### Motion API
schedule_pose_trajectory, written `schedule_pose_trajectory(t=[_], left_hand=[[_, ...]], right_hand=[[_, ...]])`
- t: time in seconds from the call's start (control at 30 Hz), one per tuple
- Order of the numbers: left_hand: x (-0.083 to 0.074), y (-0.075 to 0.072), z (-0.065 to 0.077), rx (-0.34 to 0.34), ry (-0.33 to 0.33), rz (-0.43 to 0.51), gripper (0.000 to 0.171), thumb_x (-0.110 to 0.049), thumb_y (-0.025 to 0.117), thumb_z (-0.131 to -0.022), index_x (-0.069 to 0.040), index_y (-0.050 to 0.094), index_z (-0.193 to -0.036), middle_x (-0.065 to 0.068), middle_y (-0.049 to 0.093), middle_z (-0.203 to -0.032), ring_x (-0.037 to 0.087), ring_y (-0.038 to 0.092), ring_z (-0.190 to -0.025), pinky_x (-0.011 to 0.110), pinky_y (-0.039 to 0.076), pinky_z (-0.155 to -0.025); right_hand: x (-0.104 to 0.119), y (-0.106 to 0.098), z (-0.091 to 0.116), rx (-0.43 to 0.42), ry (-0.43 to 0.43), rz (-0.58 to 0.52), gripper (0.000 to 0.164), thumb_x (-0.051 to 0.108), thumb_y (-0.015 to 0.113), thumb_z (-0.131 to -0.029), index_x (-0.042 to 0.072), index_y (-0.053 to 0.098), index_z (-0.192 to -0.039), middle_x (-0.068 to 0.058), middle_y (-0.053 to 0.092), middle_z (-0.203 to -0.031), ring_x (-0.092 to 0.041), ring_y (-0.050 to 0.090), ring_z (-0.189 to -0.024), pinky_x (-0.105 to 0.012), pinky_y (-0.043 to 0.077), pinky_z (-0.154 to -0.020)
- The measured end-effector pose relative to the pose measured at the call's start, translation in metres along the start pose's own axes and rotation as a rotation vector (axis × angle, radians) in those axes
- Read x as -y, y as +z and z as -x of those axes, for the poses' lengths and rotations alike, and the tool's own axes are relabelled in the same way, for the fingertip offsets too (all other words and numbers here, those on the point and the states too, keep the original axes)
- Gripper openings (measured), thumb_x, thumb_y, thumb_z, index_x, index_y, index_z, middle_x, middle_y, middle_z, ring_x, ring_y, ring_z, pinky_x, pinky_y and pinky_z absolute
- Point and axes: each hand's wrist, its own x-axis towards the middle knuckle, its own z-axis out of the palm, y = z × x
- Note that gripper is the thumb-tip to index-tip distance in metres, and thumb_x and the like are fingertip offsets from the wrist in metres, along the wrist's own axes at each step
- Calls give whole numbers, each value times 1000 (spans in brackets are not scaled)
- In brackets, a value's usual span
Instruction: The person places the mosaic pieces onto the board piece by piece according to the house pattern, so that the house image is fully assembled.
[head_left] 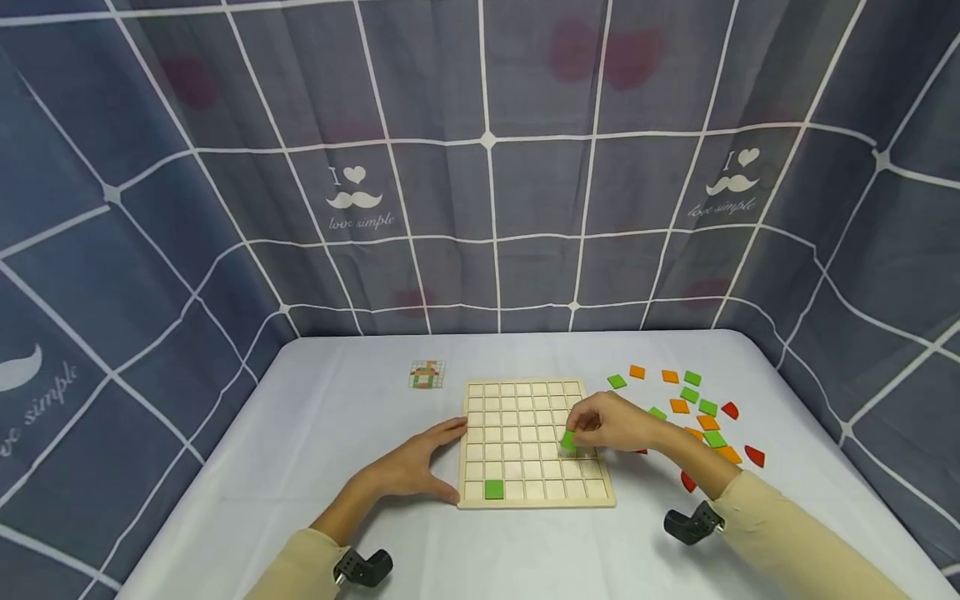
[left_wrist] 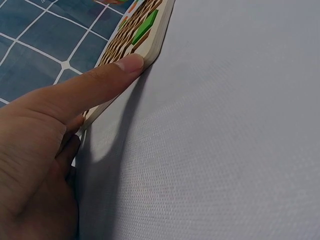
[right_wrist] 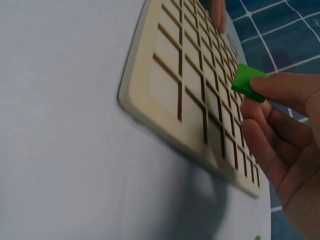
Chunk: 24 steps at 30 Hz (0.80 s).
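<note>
The right hand (head_left: 611, 421) pinches a green square tile (right_wrist: 243, 79) over the right part of the wooden grid board (head_left: 525, 435); the left hand (head_left: 408, 462), fingers extended, touches the board's left edge. The tile looks light, stiff and sturdy, perhaps slippery, so gripping it near one edge should suit. It tilts against the board, free side pointing away from the thumb; being square, it has no clear long axis.

I see the right hand (head_left: 611, 422) pinching a tilted green tile (right_wrist: 247, 80) above the pale gridded board (head_left: 517, 433), whose left edge the left hand (head_left: 405, 466) touches, a second green square (head_left: 494, 489) lying in its nearest row.
</note>
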Motion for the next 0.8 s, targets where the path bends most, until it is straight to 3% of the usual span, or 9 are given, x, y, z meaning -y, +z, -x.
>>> schedule_pose_trajectory(t=[0.33, 0.8], left_hand=[[-1, -2, -1, 7, 4, 11, 111, -39, 95, -73, -6, 36, -161, 2, 24, -169, 28, 18, -155, 50, 21, -123], [1, -3, -2, 14, 10, 9, 109, -37, 95, -74, -8, 36, -161, 1, 24, -169, 27, 19, -155, 50, 23, -122]], right_hand=[[14, 18, -30, 48, -48, -35, 8, 6, 77, -91, 14, 76, -94, 8, 71, -84, -11, 68, -78, -29, 58, -74], [40, 61, -66, 136, -96, -69, 6, 9, 79, -92, 13, 76, -95, 11, 72, -84, -7, 69, -79, -27, 59, -73]])
